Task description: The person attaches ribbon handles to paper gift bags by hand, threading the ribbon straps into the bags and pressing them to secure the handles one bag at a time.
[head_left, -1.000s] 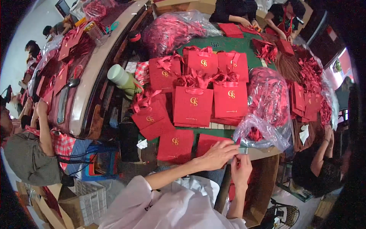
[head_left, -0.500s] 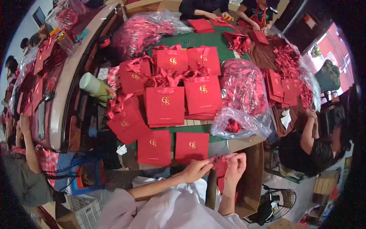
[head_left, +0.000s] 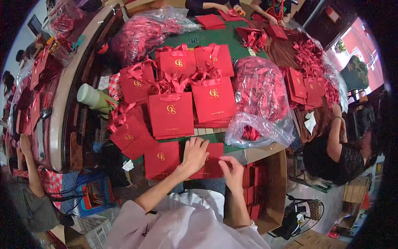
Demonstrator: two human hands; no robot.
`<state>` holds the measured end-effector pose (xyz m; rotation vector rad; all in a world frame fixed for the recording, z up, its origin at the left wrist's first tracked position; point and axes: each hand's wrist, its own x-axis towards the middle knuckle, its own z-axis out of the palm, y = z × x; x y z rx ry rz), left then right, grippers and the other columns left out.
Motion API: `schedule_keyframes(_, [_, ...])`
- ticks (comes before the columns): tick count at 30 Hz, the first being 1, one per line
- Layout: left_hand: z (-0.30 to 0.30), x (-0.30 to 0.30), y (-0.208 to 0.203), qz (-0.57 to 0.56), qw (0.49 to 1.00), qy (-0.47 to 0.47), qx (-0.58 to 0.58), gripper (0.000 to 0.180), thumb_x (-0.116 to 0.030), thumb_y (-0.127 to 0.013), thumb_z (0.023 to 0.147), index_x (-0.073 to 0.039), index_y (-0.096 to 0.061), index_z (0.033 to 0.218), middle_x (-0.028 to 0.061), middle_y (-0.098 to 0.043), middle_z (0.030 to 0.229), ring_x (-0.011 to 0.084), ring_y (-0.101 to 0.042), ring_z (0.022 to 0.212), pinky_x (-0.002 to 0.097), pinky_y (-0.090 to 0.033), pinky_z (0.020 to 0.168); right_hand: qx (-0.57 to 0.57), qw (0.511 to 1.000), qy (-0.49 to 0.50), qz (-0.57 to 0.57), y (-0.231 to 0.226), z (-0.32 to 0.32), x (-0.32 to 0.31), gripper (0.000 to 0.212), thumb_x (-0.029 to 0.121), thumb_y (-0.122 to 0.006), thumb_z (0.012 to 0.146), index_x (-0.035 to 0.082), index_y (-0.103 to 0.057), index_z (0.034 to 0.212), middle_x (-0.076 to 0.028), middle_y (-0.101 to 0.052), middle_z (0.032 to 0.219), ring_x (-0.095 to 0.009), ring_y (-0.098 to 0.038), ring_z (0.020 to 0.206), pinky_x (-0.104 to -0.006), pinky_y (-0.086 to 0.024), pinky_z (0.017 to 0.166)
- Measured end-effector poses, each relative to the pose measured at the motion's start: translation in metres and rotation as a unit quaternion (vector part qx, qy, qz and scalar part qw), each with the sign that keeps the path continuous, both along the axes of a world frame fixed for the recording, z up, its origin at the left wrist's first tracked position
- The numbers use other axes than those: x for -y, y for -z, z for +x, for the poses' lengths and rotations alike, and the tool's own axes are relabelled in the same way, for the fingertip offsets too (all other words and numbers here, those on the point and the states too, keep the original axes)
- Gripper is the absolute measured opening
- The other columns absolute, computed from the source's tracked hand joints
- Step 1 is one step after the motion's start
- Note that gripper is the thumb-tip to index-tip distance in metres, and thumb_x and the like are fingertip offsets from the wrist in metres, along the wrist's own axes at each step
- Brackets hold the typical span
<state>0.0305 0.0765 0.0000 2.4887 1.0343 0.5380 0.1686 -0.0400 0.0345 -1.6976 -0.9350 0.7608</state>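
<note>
A flat red paper bag point(head_left: 214, 154) with gold lettering lies at the near edge of the green table. Across its left part rests my left hand point(head_left: 195, 157), fingers stretched toward its far edge. My right hand point(head_left: 233, 172) is at the bag's lower right edge, thumb and fingers apart; nothing shows between them. Just left of my left hand lies another flat red bag point(head_left: 162, 159). Beyond both hands stand stacks of red bags point(head_left: 171, 118) with red ribbon handles.
An open cardboard box point(head_left: 275, 186) holding red bags stands right of my right arm. Clear plastic sacks of red ribbon point(head_left: 262, 91) lie on the table point(head_left: 174, 39). A pale green bottle point(head_left: 93, 97) stands at left. Co-workers sit around, one person point(head_left: 336, 159) at right.
Both hands have moved left from over the box's edge to the near red bag. Left fingers have spread out on it; the right hand's fingers have parted. The view has shifted slightly.
</note>
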Motion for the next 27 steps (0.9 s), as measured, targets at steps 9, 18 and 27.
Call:
schedule_keyframes(9, [-0.004,-0.001,-0.013,-0.103,0.994,-0.002,0.027,0.031,-0.011,-0.072,0.076,-0.011,-0.062,0.105,0.0098,-0.057,0.103,0.0288,-0.051,0.100,0.0417,-0.038,0.082,0.186,0.982,0.001,-0.025,0.025,-0.010,-0.022,0.013,0.009,-0.067,0.086,0.002,-0.062,0.096,-0.018,-0.066,0.087,-0.037,-0.065,0.078,-0.0425,-0.051,0.068])
schedule_keyframes(18, [-0.003,0.005,-0.011,-0.172,0.983,-0.017,0.068,0.022,-0.008,-0.066,0.081,-0.014,-0.064,0.102,0.0035,-0.070,0.086,0.0273,-0.055,0.084,0.0409,-0.036,0.078,0.266,0.962,-0.034,-0.049,0.017,-0.009,-0.021,0.010,0.007,-0.067,0.084,0.001,-0.060,0.086,-0.019,-0.065,0.083,-0.039,-0.064,0.077,-0.0444,-0.050,0.066])
schedule_keyframes(27, [0.000,0.013,-0.020,-0.123,0.988,-0.016,0.089,0.018,-0.005,-0.065,0.080,-0.012,-0.067,0.097,0.0091,-0.066,0.077,0.0292,-0.054,0.080,0.0412,-0.037,0.075,0.271,0.957,-0.072,-0.071,0.015,-0.003,-0.023,0.009,0.005,-0.065,0.081,0.000,-0.059,0.085,-0.020,-0.064,0.082,-0.040,-0.063,0.076,-0.0464,-0.049,0.065])
